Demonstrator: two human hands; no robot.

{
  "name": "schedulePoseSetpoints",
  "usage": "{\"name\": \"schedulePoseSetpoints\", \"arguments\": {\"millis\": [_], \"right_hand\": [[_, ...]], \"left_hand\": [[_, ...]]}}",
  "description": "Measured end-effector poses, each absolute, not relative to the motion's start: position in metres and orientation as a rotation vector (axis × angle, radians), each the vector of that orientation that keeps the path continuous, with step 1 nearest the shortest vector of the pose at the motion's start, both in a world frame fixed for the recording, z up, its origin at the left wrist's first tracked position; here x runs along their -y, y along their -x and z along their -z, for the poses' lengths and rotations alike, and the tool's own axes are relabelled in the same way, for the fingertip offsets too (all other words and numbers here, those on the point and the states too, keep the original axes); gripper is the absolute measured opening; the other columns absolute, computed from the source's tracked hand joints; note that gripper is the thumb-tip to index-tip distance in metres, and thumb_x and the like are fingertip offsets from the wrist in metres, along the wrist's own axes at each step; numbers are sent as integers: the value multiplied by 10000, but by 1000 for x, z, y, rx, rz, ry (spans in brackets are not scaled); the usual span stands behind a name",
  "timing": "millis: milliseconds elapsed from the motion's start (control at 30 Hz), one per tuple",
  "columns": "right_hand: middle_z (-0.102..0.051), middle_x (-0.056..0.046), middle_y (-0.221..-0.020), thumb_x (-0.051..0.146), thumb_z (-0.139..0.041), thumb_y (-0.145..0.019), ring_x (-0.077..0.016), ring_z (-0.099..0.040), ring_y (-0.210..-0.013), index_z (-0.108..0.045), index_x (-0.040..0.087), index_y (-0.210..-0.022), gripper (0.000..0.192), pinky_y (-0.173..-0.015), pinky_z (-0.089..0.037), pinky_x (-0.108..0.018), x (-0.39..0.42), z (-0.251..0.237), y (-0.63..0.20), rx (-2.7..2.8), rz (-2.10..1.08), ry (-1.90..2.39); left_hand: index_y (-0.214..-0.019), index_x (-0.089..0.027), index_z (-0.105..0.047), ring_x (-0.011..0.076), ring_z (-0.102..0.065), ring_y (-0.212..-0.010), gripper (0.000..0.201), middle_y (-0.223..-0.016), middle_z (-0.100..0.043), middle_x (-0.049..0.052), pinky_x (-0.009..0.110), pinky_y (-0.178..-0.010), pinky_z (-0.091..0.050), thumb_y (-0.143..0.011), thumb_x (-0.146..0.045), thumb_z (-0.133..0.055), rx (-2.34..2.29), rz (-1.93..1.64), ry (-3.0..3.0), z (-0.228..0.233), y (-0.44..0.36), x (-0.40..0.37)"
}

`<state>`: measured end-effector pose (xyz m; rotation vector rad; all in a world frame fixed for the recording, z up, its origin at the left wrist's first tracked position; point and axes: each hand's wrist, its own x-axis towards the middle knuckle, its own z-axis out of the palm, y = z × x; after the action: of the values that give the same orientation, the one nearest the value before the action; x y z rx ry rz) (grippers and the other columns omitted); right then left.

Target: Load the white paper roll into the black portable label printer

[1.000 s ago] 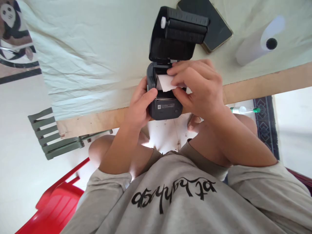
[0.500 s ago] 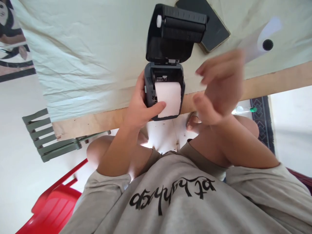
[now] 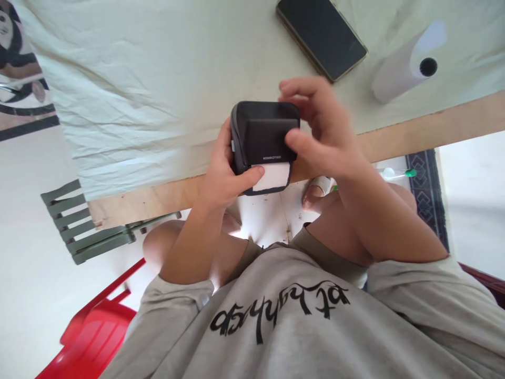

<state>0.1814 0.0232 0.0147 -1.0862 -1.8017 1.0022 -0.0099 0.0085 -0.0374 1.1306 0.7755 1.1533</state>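
- Your small black label printer (image 3: 263,138) now has its lid down over the paper bay; half a second ago the lid stood open with the roll showing, so the paper is loaded and shut in.
- A short white paper tab (image 3: 273,177) sticks out of the slot at the near edge (a good sign that the feed end was not trapped inside).
- The printer sits at the near edge of the surface (image 3: 158,100), over its bare wooden strip.
- Your left hand (image 3: 223,173) grips the printer's left side, its fingers wrapped around the body and the thumb lying on the paper tab.
- Your right hand (image 3: 321,131) has come back from mid-air onto the lid, fingers curved over the far right corner, thumb pressing the right side.
- A dark smartphone (image 3: 321,36) lies face up beyond the printer, fully in view now that the lid no longer covers it.
- A spare white paper roll (image 3: 406,64) lies to the right of it, untouched.
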Motion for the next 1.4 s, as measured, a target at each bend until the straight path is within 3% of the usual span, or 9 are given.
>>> {"name": "schedulePoseSetpoints", "arguments": {"millis": [133,300,400,467,567,700,833,1000,1400], "right_hand": [[-418,-14,-1257,441,-544,-741,-98,-489,-1062,-319,271,-1251,583,-907,-497,-248,-22,-15,-177,2029,-1018,1136],[-403,-3,-1276,468,-539,-746,-102,-455,-1141,-336,275,-1238,565,-893,-497,-224,-17,-19,-172,2055,-958,1127],[-483,-11,-1185,474,-397,-830,-65,-510,-1039,-407,224,-1197,444,-882,-489,-208,-26,-24,-176,2016,-951,1129],[-521,-18,-1090,365,-304,-875,-36,-509,-988,-470,170,-1113,349,-919,-455,-197,-42,-30,-185,1919,-838,1205],[-489,-25,-1093,155,-334,-808,-16,-452,-1031,-448,121,-1098,313,-1008,-369,-199,-77,-31,-204,1694,-590,1448],[-380,-31,-1280,177,-357,-805,-63,-368,-1189,-353,144,-1254,451,-1116,-270,-306,-113,-16,-228,1568,-576,1797],[-406,-65,-1264,175,-393,-812,-106,-393,-1182,-345,147,-1280,471,-1114,-270,-388,-121,-2,-236,1563,-577,1962],[-405,-83,-1263,354,-468,-826,-132,-392,-1197,-373,131,-1267,502,-1121,-290,-401,-120,0,-237,1637,-536,1991],[-433,-86,-1240,395,-465,-828,-129,-405,-1194,-411,118,-1235,495,-1113,-313,-399,-123,4,-241,1670,-509,1952]], "left_hand": [[-1168,-290,-462,258,-500,-1134,661,-1144,-545,28,370,-906,-483,-576,-359,-747,-729,-1163,-1104,37,10,-8],[-1164,-285,-467,194,-572,-978,562,-1056,-551,23,316,-790,-510,-657,-318,-708,-745,-1210,-1056,32,7,-5],[-1162,-284,-469,192,-571,-975,569,-1060,-548,23,322,-803,-503,-651,-320,-717,-743,-1209,-1052,31,6,-4],[-1150,-294,-473,185,-570,-965,565,-1053,-549,17,313,-795,-501,-645,-309,-723,-747,-1206,-1047,31,6,-5],[-1141,-299,-471,188,-571,-958,563,-1055,-552,19,313,-778,-504,-640,-307,-726,-744,-1191,-1047,33,6,-5],[-1144,-301,-453,222,-554,-1037,571,-1117,-547,28,361,-847,-495,-642,-335,-723,-745,-1173,-1071,34,8,-7],[-1153,-289,-451,232,-531,-1079,598,-1140,-541,31,381,-893,-480,-628,-339,-732,-748,-1177,-1117,36,9,-8],[-1188,-297,-434,224,-528,-1059,619,-1171,-528,30,380,-865,-491,-642,-349,-721,-724,-1187,-1142,42,11,-9],[-1196,-330,-446,234,-520,-1079,630,-1156,-543,18,375,-877,-491,-630,-323,-723,-747,-1169,-1112,37,11,-7]]}}
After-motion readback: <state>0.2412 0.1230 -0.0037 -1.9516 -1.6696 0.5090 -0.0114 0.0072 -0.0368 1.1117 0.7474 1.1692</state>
